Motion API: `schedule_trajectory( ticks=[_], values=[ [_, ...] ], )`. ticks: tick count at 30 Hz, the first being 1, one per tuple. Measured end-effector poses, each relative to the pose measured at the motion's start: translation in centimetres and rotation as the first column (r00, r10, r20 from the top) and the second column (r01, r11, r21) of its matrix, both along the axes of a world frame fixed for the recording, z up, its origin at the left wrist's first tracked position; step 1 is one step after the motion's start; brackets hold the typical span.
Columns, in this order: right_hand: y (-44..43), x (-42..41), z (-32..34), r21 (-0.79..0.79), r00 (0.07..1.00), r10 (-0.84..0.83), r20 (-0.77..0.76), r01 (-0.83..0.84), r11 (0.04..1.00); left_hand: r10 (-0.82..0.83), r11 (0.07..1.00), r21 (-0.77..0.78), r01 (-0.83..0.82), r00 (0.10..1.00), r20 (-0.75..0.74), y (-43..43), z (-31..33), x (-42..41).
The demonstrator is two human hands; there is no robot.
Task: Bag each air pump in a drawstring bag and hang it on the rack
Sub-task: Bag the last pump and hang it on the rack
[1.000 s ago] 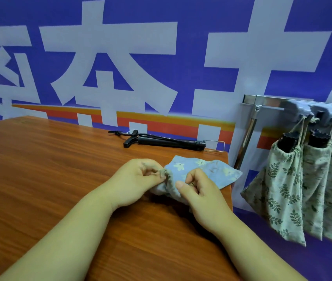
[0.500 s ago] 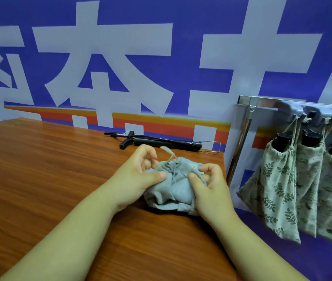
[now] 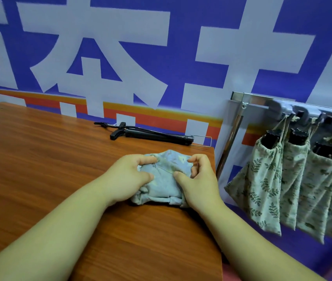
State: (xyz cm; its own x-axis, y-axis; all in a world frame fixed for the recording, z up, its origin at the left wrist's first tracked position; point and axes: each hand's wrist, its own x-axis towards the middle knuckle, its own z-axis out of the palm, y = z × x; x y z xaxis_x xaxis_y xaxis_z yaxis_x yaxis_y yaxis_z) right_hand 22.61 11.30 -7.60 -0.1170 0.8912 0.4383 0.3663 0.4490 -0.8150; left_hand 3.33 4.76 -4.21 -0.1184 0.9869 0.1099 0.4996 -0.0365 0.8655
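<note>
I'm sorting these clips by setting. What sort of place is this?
Likely a staged indoor packing station: a wooden table against a printed banner wall, a metal rack hung with filled drawstring bags, and left hand and right hand gripping a blue bag.

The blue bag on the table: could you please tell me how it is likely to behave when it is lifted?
Probably floppy: the bag is bunched and creased between the left hand and right hand. Likely light, as it looks like thin cloth. It should not roll or slide far on the table, since it lies slumped.
</note>
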Motion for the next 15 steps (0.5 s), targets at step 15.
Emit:
schedule_trajectory(
  ticks=[15],
  values=[
    [5.8,-0.5,2.2,0.019,0.985,0.012,0.173,-0.016,1.0,0.204,0.969,0.101,-0.227,0.959,0.195,4.3,-2.0,-1.7]
  ],
)
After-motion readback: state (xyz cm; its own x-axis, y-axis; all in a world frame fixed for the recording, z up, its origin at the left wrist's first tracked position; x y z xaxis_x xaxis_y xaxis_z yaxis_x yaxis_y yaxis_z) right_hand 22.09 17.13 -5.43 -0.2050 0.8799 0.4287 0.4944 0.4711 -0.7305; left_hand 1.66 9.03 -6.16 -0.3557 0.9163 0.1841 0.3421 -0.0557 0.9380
